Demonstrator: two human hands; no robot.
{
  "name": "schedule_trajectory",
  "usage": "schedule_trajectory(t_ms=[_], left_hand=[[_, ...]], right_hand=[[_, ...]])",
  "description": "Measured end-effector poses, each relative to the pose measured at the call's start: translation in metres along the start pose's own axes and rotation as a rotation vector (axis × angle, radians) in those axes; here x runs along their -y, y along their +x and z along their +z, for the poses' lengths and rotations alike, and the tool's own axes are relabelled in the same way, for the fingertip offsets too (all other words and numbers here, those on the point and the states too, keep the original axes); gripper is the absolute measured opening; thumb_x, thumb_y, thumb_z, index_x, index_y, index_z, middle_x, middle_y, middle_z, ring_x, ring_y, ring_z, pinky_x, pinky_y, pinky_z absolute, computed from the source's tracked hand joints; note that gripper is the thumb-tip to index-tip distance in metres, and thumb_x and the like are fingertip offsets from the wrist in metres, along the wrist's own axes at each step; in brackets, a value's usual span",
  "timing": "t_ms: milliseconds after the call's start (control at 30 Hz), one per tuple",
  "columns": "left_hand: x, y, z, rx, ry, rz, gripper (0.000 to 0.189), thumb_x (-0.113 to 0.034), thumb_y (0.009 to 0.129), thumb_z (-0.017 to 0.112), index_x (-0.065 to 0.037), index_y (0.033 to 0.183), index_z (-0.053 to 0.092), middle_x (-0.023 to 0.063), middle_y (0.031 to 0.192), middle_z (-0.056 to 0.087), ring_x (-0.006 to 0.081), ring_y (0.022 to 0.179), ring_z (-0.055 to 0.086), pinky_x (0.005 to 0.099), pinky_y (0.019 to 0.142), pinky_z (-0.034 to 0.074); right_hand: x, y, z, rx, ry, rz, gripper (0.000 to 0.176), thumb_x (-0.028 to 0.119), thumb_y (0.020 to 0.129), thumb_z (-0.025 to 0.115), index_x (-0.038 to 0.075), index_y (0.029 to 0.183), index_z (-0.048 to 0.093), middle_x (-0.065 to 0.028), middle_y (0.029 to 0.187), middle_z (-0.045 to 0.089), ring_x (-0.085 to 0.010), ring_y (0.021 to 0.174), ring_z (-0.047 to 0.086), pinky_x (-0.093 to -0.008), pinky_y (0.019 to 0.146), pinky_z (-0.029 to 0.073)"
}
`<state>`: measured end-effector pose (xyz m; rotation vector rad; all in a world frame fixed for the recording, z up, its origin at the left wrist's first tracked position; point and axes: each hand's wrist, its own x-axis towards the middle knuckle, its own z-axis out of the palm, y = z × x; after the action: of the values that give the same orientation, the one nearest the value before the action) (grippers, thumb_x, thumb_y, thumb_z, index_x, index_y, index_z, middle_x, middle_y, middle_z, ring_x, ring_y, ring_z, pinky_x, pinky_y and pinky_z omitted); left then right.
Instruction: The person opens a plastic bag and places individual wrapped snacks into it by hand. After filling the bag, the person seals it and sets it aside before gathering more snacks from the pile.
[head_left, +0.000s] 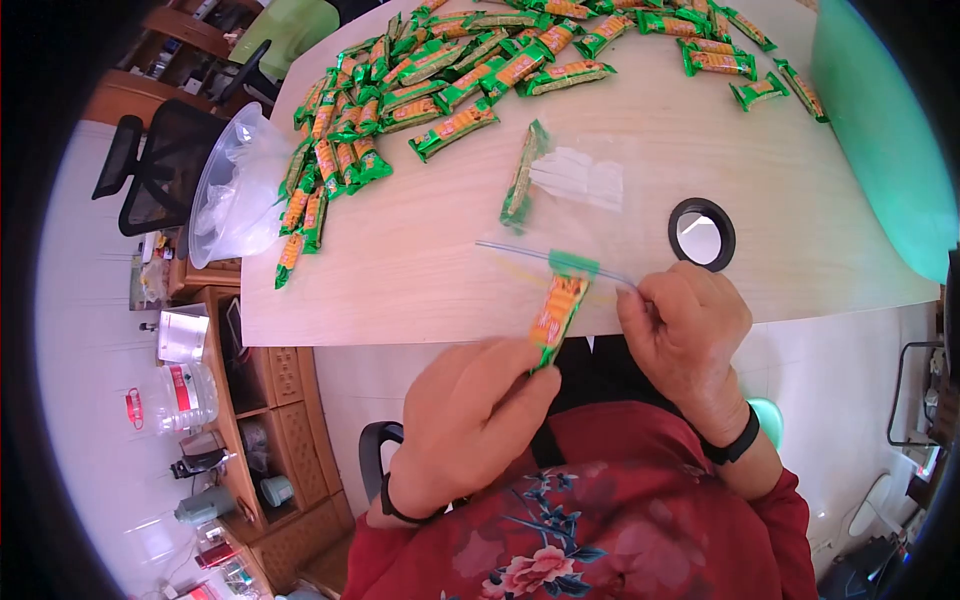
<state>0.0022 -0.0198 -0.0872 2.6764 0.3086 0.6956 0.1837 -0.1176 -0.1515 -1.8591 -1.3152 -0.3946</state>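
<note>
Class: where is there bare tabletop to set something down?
Bare tabletop lies between the packet pile and the clear bag, and between the black ring and the green container. The pile crowds the far and left sides.

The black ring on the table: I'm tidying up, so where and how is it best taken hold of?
Probably by the right edge of the black ring, pinched from the right: its broad, round rim should pinch well, and the table beside it there is bare, while the clear bag lies to its left.
</note>
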Motion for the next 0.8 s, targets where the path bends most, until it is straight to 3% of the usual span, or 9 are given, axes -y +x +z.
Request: schedule_trajectory(t_ms=[133, 433, 567, 633, 667, 733, 767, 800], left_hand=[[0.017, 0.023, 0.016, -0.043, 0.172, 0.147, 0.02, -0.003, 0.065, 0.073, -0.006, 0.085, 0.069, 0.0069, 0.091, 0.064, 0.0254, 0.079, 0.063, 0.0342, 0.065, 0.046], [0.034, 0.057, 0.037, -0.074, 0.379, 0.118, 0.02, -0.009, 0.063, 0.066, -0.008, 0.083, 0.069, 0.0073, 0.1, 0.058, 0.0273, 0.101, 0.054, 0.0398, 0.081, 0.039], [0.043, 0.071, 0.03, -0.017, 0.413, 0.095, 0.02, -0.008, 0.063, 0.067, -0.009, 0.083, 0.069, 0.0071, 0.102, 0.059, 0.0271, 0.098, 0.055, 0.039, 0.081, 0.041], [0.05, 0.077, 0.023, 0.18, 0.196, 0.13, 0.015, -0.006, 0.069, 0.069, -0.007, 0.084, 0.069, 0.0084, 0.108, 0.061, 0.028, 0.097, 0.057, 0.038, 0.082, 0.044], [0.052, 0.082, 0.017, 0.18, 0.202, 0.133, 0.015, -0.006, 0.069, 0.069, -0.007, 0.084, 0.069, 0.0084, 0.108, 0.061, 0.028, 0.097, 0.057, 0.038, 0.082, 0.044], [0.058, 0.091, 0.0, 0.179, -0.236, 0.003, 0.009, -0.006, 0.077, 0.069, -0.005, 0.085, 0.069, 0.0117, 0.116, 0.061, 0.0296, 0.098, 0.06, 0.0385, 0.085, 0.047], [0.076, 0.094, -0.006, 0.165, -0.096, 0.082, 0.016, -0.005, 0.081, 0.068, -0.004, 0.097, 0.069, 0.0147, 0.123, 0.059, 0.0319, 0.103, 0.06, 0.0395, 0.088, 0.048], [0.086, 0.1, -0.007, 0.127, 0.08, 0.026, 0.024, -0.004, 0.081, 0.067, -0.005, 0.104, 0.067, 0.0158, 0.125, 0.057, 0.0331, 0.105, 0.06, 0.0403, 0.09, 0.048]], right_hand=[[0.0, 0.001, 0.0, -0.023, 0.008, -0.011, 0.023, 0.014, 0.07, 0.077, 0.013, 0.067, 0.054, -0.0032, 0.06, 0.045, -0.0225, 0.053, 0.05, -0.0356, 0.048, 0.038], [0.001, 0.002, -0.001, -0.025, 0.015, -0.026, 0.024, 0.01, 0.068, 0.075, 0.012, 0.063, 0.052, -0.0035, 0.06, 0.044, -0.0225, 0.053, 0.048, -0.0354, 0.048, 0.036], [-0.001, 0.001, -0.002, -0.008, 0.007, -0.034, 0.024, 0.008, 0.068, 0.075, 0.011, 0.063, 0.051, -0.0038, 0.06, 0.043, -0.0229, 0.052, 0.048, -0.0355, 0.048, 0.035], [-0.001, 0.002, -0.002, -0.012, 0.006, -0.038, 0.024, 0.008, 0.067, 0.075, 0.011, 0.063, 0.051, -0.0039, 0.06, 0.043, -0.0229, 0.053, 0.048, -0.0355, 0.048, 0.035], [-0.001, 0.002, -0.003, -0.005, 0.003, -0.036, 0.025, 0.007, 0.067, 0.074, 0.011, 0.063, 0.05, -0.004, 0.06, 0.042, -0.0229, 0.053, 0.048, -0.0355, 0.048, 0.035], [-0.001, 0.003, -0.002, -0.004, 0.001, -0.025, 0.025, 0.007, 0.067, 0.074, 0.011, 0.063, 0.05, -0.0042, 0.06, 0.042, -0.0229, 0.053, 0.048, -0.0355, 0.048, 0.035], [-0.001, 0.003, -0.002, -0.015, 0.01, -0.031, 0.025, 0.007, 0.067, 0.074, 0.011, 0.063, 0.05, -0.0043, 0.06, 0.042, -0.0229, 0.053, 0.048, -0.0353, 0.048, 0.035], [-0.001, 0.002, -0.002, -0.021, 0.018, -0.039, 0.026, 0.007, 0.067, 0.074, 0.011, 0.063, 0.049, -0.0044, 0.06, 0.042, -0.0228, 0.053, 0.048, -0.0352, 0.048, 0.035]])
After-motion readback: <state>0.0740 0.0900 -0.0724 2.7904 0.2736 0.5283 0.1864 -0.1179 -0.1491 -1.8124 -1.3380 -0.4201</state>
